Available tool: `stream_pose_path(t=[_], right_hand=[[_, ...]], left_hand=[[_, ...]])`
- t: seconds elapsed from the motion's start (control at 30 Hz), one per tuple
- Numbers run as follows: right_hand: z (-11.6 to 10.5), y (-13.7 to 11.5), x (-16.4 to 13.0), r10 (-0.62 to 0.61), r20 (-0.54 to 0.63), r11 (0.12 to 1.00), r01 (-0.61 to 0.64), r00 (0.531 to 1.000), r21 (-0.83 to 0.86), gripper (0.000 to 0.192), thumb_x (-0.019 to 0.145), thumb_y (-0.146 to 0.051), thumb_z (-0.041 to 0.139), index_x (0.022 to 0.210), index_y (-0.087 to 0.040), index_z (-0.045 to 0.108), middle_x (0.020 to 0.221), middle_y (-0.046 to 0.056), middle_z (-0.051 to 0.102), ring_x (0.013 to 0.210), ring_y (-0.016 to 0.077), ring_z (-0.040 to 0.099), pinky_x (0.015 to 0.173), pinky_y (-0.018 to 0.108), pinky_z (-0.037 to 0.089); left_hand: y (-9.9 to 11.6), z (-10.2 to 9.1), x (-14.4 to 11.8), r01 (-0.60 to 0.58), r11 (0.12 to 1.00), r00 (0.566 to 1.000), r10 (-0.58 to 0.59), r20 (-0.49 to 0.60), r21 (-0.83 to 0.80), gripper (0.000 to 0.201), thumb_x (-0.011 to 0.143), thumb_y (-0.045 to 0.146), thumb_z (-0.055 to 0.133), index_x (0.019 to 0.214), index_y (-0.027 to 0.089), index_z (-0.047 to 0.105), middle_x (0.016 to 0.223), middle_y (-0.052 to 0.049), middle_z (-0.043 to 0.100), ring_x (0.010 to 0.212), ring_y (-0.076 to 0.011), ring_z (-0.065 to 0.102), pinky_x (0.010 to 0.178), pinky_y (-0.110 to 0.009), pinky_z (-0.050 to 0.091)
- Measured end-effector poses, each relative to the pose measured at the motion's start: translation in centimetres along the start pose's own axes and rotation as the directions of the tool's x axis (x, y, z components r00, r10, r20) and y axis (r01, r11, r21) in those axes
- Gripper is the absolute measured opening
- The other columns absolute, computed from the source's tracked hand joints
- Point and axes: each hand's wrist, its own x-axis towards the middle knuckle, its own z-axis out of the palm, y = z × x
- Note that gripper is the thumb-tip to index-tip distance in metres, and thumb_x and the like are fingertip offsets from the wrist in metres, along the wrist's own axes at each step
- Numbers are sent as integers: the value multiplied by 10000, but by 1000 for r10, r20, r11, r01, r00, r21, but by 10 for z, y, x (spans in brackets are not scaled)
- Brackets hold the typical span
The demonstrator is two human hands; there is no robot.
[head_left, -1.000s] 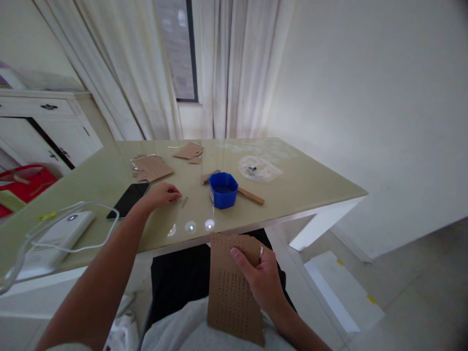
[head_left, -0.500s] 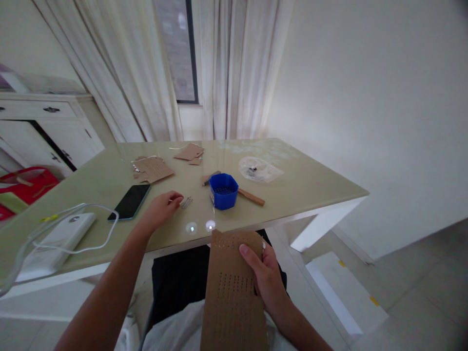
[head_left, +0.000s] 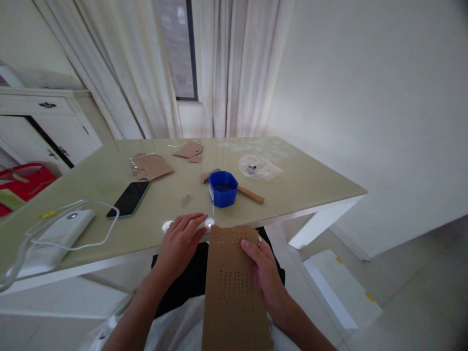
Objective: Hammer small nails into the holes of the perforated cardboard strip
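We see our right hand [head_left: 263, 273] gripping a brown cardboard sheet punched with rows of small holes [head_left: 234, 292], thumb on its face and fingers wrapped behind its right edge. The sheet stands over our lap, just on the near side of the glossy pale green table [head_left: 300, 187], its top edge level with the table's near rim. Our left hand [head_left: 180, 243] hovers at that rim, just left of the sheet, fingers loosely spread and holding nothing; its fingertips point toward the sheet's upper left corner without clearly touching it.

On the table, a few thin metal pins [head_left: 186, 199] lie beyond the left hand. To their right stands a small blue plastic tub [head_left: 223, 188], with a wooden-handled hammer [head_left: 241, 191] lying behind it. Farther right lies a clear plastic bag [head_left: 259, 168]. Brown cardboard scraps [head_left: 151, 166] are scattered at the far left of the table, a dark smartphone [head_left: 128, 199] lies nearer, and a white box with a looped white cable [head_left: 58, 231] sits at the near left.
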Motion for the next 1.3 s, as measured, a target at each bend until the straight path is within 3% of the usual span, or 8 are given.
stream_pose_path(t=[0.23,0.4,0.5,0.6,0.93,1.1,1.2,1.3], right_hand=[[-3,3,2,20,12,1000,-20,1000,12,529,703,-490,1005,1097,-223,774,995,75,852,1010,346,807,881,456,638],[-2,3,0,-4,70,1000,5,998,-4,503,752,-469,989,1132,-218,775,990,64,845,952,305,802,856,412,625],[-2,3,-4,7,122,999,-3,993,-36,457,797,-454,962,1140,-214,779,995,57,840,909,274,792,823,373,607],[-3,3,-6,12,152,999,-8,988,-31,414,834,-442,938,1145,-221,778,1000,47,832,947,268,787,848,361,591],[-3,7,-2,-44,216,990,72,975,-124,303,879,-407,919,1091,-233,791,1015,16,801,908,212,731,841,321,552],[-3,7,0,-98,137,982,119,986,-149,350,884,-449,902,1116,-221,772,1033,37,805,940,240,742,833,337,564],[-3,5,-1,-189,115,955,210,975,-210,368,901,-477,886,1143,-234,752,1067,51,806,986,261,740,850,356,569],[-4,4,-5,-277,185,891,324,943,-319,302,949,-486,840,1104,-244,745,1024,44,785,937,246,703,820,344,553]], left_hand=[[-8,1,22,8,998,1000,-10,26,66,294,1085,314,592,1296,241,783,1325,-133,800,1238,-352,712,1081,-541,546],[34,-3,4,-12,950,999,26,42,-312,276,1094,319,596,1305,250,759,1281,-114,798,1154,-241,761,980,-372,629],[55,-2,-2,-112,885,993,114,-22,-452,158,1032,350,711,1070,245,824,1102,-100,823,979,-238,766,824,-347,650],[61,1,-2,-176,876,984,145,-105,-448,262,1053,297,678,823,242,790,897,-68,809,832,-217,724,724,-343,626],[65,0,-8,-99,890,990,43,-135,-445,435,1055,355,659,638,232,636,701,-51,718,697,-214,664,608,-342,575],[52,-1,-1,11,903,1000,-9,7,-430,133,1020,304,703,983,235,809,989,-73,810,854,-218,745,756,-333,642],[41,-13,-2,51,929,987,-102,-120,-367,233,1073,254,627,1272,261,748,1219,-87,783,1020,-212,738,900,-342,628],[43,-30,-8,-65,973,982,23,-186,-224,255,1077,255,665,1321,292,729,1197,-68,767,1067,-215,712,952,-343,600]])
